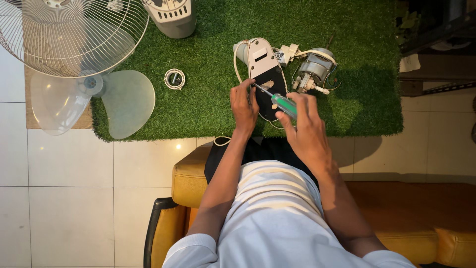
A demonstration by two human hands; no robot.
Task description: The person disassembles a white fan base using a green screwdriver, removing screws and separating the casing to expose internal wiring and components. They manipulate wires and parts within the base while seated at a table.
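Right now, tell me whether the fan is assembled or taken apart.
Taken apart: the wire guard, clear blade and motor lie separately on the green mat.

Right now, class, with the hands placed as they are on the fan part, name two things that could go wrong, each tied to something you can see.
1. The screwdriver tip points toward the left hand, which steadies the fan housing; a slip could jab the fingers.
2. The housing lies on soft artificial grass; a loosened screw could drop into the blades and be hard to find.
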